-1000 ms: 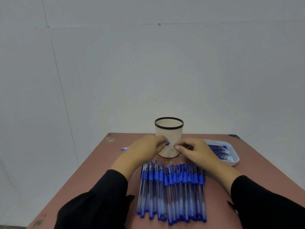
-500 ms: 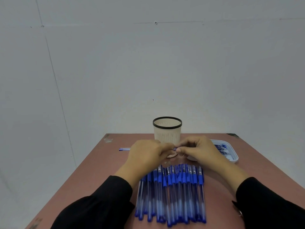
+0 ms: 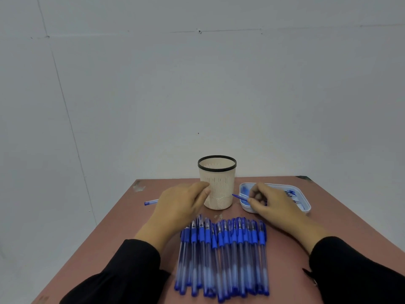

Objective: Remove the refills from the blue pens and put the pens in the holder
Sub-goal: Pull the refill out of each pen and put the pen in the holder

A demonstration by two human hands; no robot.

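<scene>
Hands have parted: the right hand point(image 3: 270, 201) now pinches a blue refill point(image 3: 240, 197) over the tray point(image 3: 305, 207) at right, while the left hand point(image 3: 184, 205) curls round the emptied pen point(image 3: 150, 202) beside the holder point(image 3: 217, 183). Refill out; the pen goes in next, I'd guess.

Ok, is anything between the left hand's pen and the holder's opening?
Nothing visible blocks it. The left hand grips a pen beside the holder, whose black-rimmed mouth looks open and empty. The right hand is off to the other side, holding a refill over the tray.
</scene>
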